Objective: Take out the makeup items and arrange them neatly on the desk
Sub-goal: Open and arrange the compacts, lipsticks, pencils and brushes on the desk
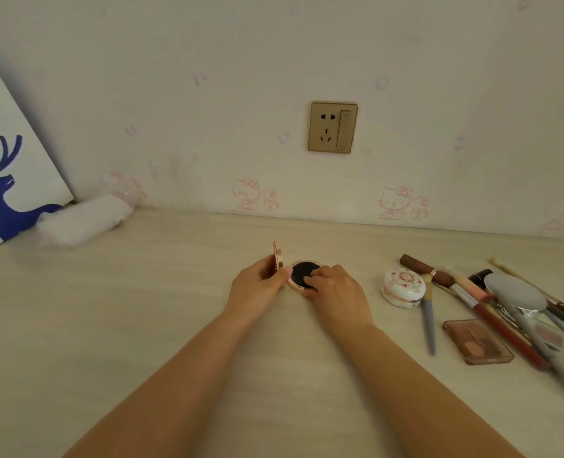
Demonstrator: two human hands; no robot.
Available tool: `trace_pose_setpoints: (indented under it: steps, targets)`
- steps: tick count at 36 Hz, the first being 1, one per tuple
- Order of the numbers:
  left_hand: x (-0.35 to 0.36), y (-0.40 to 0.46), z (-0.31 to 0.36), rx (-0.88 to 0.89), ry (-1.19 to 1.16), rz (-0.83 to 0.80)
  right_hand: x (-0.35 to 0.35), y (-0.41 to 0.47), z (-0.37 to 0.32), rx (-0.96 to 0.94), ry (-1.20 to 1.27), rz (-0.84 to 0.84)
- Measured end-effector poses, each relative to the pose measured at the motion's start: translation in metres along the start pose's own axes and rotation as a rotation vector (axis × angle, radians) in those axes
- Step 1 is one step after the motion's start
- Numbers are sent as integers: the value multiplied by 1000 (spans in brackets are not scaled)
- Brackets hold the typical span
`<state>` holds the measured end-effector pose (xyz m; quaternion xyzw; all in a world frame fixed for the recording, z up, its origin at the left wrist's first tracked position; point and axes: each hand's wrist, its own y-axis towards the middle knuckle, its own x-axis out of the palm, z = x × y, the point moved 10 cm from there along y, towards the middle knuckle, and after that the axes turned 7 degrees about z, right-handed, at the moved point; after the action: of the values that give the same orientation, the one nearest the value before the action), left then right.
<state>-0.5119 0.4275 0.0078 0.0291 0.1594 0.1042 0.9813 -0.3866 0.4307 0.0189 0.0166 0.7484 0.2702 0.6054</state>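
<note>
White board (26, 166), letters "ee"

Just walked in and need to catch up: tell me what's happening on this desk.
A person is handling a round rose-gold compact at the middle of the pale wooden desk. The left hand holds its raised lid, while the right hand holds the base, fingers on the black pad inside. To the right lie a white floral round case, a brown rectangular eyeshadow palette and a loose pile of makeup brushes and pencils, not yet tidily arranged.
</note>
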Motion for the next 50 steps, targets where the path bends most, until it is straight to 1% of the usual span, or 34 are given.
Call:
trace_pose_setpoints:
  steps: [4,12,16,20,24,33,36,38,40,43,44,45,47,50]
  targets:
    - [4,24,-2,19,38,34,11,22,12,57,13,-11]
    - [10,73,3,51,204,97,28,67,28,127,44,-10]
    - [12,92,3,58,187,88,36,85,39,161,49,-23]
    - [15,108,-5,-1,-9,88,43,97,46,186,64,-30]
    - [18,119,-4,-11,-71,110,47,105,51,197,57,-33]
    - [19,133,-4,-23,-85,137,49,118,56,224,128,16]
    - [21,130,-5,-16,-48,139,49,113,59,251,137,24]
    - [20,124,-5,-15,35,149,43,106,62,289,137,59]
    - [12,113,-7,-29,113,212,34,94,62,314,127,86]
    - [-6,87,-5,-35,51,375,17,68,52,305,112,137]
    - [-6,77,-4,-31,43,394,13,58,48,298,106,143]
    - [-1,69,-1,-13,54,379,8,48,45,289,107,153]
    - [17,53,9,50,115,297,-2,29,42,290,100,148]
    - [49,27,24,130,205,167,-30,2,36,261,68,279]
